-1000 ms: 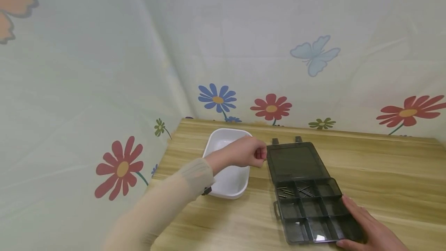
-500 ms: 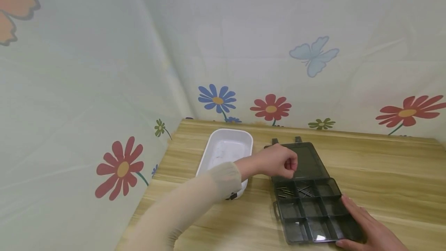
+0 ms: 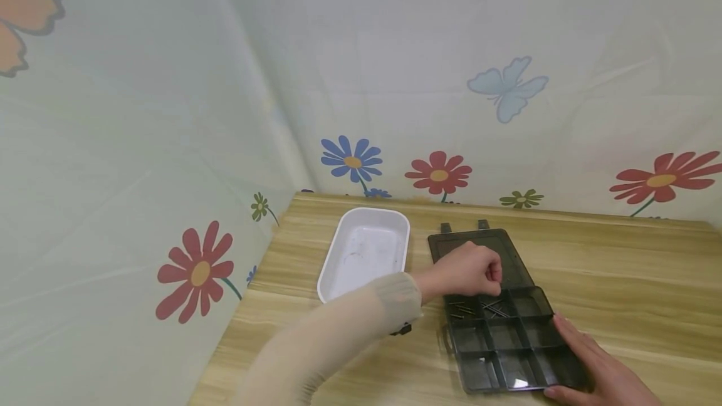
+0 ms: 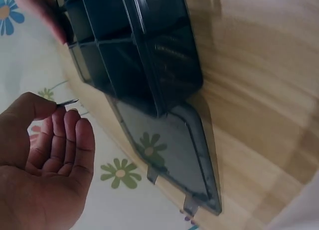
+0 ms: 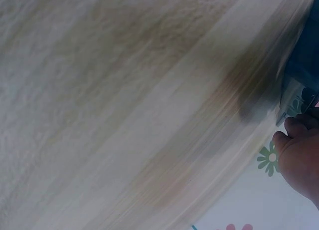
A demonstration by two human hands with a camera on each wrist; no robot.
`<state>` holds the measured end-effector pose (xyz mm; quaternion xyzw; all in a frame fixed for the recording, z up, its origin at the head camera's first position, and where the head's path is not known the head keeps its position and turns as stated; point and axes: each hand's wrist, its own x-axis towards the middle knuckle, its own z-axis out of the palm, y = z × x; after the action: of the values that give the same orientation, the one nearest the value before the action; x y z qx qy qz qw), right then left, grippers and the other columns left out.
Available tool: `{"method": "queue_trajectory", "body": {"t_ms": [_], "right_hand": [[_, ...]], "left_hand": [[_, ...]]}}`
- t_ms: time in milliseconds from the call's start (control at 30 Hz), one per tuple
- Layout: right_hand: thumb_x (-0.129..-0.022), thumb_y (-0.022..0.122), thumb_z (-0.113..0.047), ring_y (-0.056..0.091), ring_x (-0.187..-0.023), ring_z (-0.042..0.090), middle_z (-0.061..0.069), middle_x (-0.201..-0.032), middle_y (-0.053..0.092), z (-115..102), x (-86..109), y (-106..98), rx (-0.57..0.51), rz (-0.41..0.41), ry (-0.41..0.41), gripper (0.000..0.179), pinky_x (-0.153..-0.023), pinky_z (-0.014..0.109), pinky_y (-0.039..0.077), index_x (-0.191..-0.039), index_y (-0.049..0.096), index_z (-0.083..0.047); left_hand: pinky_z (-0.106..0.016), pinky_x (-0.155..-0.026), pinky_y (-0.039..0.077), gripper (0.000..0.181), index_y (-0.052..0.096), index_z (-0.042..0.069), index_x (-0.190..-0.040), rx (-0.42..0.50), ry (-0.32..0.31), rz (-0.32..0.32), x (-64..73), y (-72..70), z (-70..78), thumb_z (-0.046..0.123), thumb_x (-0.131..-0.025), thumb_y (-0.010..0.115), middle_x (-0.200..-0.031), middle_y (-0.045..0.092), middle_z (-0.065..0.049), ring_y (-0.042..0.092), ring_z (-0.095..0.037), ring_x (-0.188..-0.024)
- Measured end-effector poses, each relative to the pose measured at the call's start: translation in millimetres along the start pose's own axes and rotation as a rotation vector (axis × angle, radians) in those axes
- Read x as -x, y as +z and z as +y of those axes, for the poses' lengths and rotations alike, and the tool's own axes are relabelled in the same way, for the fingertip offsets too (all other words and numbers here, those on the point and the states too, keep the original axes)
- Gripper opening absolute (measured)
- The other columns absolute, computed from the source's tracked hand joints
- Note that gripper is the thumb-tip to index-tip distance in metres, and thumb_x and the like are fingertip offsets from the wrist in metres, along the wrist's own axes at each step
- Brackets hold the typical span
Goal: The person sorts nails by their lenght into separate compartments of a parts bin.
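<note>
My left hand [image 3: 470, 271] hovers over the back of a dark, see-through organizer box [image 3: 491, 353]. Between its thumb and forefinger it pinches a small metal nail [image 4: 67, 103], the pointed tip sticking out; the other fingers curl loosely. The box lies open with its lid [image 3: 514, 268] folded back flat. Yellowish screws [image 3: 462, 311] fill part of the back left compartment, and thin silvery nails [image 3: 495, 311] lie crossed in the one beside it. At the front right corner, my right hand [image 3: 603, 371] grips the box, thumb at the front edge, fingers along the right side.
A shallow white tray [image 3: 372, 210] stands left of the box, partly behind my left sleeve [image 3: 350, 315], with small dark bits on its bottom. The wooden table [image 3: 637, 274] ends at a flowered cloth wall [image 3: 586, 143] behind and to the left.
My left hand has moved right, from beside the white tray to above the box's back compartments, uncovering more of the tray. The right hand and the box have stayed in place.
</note>
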<state>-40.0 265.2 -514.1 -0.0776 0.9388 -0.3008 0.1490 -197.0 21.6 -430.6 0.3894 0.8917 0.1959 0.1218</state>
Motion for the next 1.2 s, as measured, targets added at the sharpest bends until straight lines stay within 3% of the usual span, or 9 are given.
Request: {"method": "queue_trajectory", "body": {"t_ms": [267, 600, 767, 1200], "right_hand": [[-0.066, 0.067, -0.071, 0.036, -0.13, 0.045, 0.022, -0.154, 0.024, 0, -0.7, 0, 0.003, 0.002, 0.007, 0.116, -0.092, 0.064, 0.039, -0.155, 0.004, -0.031], [-0.068, 0.067, -0.069, 0.04, -0.127, 0.042, 0.021, -0.153, 0.029, -1, 1.4, 1, 0.047, 0.078, -0.061, 0.113, -0.091, 0.064, 0.04, -0.155, 0.006, -0.032], [-0.068, 0.067, -0.07, 0.04, -0.128, 0.043, 0.021, -0.153, 0.029, -1, 1.4, 2, 0.051, 0.085, -0.064, 0.113, -0.09, 0.064, 0.04, -0.155, 0.006, -0.031], [-0.069, 0.067, -0.068, 0.036, -0.129, 0.044, 0.021, -0.154, 0.025, -2, 1.8, 2, 0.001, 0.046, -0.037, 0.111, -0.091, 0.065, 0.039, -0.154, 0.004, -0.035]], "left_hand": [[-0.011, -0.06, 0.04, 0.015, 0.062, 0.028, -0.072, -0.055, -0.073, 0.001, -0.8, 17.9, 7.4, 0.027, -0.082, 0.073, -0.065, 0.055, 0.021, 0.051, 0.004, -0.06], [-0.015, -0.055, 0.04, 0.021, 0.06, 0.027, -0.065, -0.091, -0.178, -0.002, -0.3, 28.5, 15.7, 0.03, -0.082, 0.073, -0.06, 0.054, 0.019, 0.049, 0.001, -0.056], [-0.015, -0.056, 0.04, 0.021, 0.061, 0.027, -0.065, -0.088, -0.178, 0.007, -1.2, 31.0, 14.3, 0.03, -0.081, 0.074, -0.06, 0.054, 0.019, 0.05, 0.001, -0.056], [-0.014, -0.058, 0.041, 0.017, 0.061, 0.029, -0.071, -0.036, -0.166, 0.057, 2.4, 15.0, 8.4, 0.031, -0.08, 0.075, -0.066, 0.054, 0.021, 0.051, 0.001, -0.06]]}}
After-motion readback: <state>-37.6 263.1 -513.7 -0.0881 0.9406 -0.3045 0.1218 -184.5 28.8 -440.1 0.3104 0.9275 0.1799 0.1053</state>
